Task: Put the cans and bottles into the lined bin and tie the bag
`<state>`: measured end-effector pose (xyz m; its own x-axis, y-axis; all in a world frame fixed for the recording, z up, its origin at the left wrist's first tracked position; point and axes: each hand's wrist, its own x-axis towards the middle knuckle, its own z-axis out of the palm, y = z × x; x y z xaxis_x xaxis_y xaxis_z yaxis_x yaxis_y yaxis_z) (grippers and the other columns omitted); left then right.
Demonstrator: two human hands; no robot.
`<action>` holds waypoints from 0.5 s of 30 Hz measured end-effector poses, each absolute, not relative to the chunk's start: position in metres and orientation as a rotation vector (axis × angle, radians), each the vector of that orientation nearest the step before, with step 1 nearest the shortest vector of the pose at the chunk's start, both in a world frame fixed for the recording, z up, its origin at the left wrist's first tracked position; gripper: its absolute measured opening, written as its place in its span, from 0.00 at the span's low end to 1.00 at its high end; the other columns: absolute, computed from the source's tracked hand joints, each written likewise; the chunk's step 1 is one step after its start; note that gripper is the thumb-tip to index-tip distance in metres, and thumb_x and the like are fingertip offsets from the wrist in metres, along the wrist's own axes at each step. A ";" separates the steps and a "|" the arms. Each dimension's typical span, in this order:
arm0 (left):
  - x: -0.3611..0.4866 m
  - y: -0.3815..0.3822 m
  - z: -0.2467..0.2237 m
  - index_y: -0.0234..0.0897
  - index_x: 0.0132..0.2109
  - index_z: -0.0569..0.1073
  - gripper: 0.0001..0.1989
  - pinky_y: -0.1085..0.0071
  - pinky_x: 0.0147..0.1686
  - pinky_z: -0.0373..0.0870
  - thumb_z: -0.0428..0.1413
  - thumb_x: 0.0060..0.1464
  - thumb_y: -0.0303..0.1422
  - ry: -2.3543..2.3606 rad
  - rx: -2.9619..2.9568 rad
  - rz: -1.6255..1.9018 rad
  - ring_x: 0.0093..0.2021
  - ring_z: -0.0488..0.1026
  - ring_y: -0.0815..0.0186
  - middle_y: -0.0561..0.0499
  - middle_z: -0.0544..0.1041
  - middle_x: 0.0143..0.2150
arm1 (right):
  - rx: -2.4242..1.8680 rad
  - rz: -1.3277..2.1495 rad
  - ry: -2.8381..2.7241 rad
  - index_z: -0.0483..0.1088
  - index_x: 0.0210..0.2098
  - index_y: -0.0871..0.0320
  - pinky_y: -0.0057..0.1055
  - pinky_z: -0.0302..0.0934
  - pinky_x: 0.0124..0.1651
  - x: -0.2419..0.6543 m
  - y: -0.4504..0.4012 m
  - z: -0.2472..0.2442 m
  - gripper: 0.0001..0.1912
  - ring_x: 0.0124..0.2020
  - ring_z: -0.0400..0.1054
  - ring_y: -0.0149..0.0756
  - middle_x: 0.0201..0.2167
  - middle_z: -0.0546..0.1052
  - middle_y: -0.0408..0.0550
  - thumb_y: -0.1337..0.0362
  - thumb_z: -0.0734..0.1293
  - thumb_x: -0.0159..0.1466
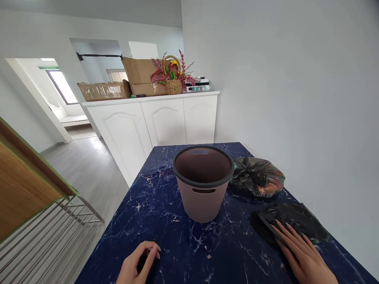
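A brown bin (201, 203) with a dark rim stands upright on the blue marbled table (133, 213); the part of its inside that shows holds nothing. Flat on a black plastic bag (308, 221) at the right lies my right hand (302, 252), its fingers stretched out. At the front left my left hand (140, 262) rests by the table surface, fingers curled with the tips together; nothing shows between them. Behind the flat bag sits a tied black bag (257, 177) with something orange-red inside, close to the bin's right side.
A white cabinet (168, 122) beyond the table bears cardboard boxes (103, 90), a flower basket (173, 86) and a bottle (201, 88). At the left are a wooden panel (26, 181) and a metal rack (50, 228). The wall (296, 98) runs along the table's right side.
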<state>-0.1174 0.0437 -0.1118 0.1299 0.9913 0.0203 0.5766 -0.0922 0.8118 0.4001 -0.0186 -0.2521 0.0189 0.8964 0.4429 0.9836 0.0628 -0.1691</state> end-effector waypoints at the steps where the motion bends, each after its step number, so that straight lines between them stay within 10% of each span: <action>1: -0.117 0.043 -0.111 0.45 0.37 0.80 0.25 0.67 0.43 0.76 0.53 0.67 0.58 1.519 1.761 0.818 0.37 0.78 0.57 0.48 0.82 0.36 | -1.869 -0.277 -1.915 0.65 0.75 0.46 0.67 0.72 0.63 0.400 -0.018 -0.252 0.29 0.72 0.64 0.65 0.74 0.65 0.46 0.52 0.57 0.77; 15: -0.116 0.041 -0.109 0.44 0.36 0.79 0.25 0.68 0.42 0.75 0.53 0.66 0.59 1.513 1.764 0.841 0.37 0.78 0.57 0.48 0.82 0.36 | -1.808 -0.330 -1.886 0.68 0.72 0.45 0.65 0.73 0.63 0.396 -0.020 -0.249 0.27 0.69 0.68 0.63 0.71 0.71 0.46 0.54 0.58 0.76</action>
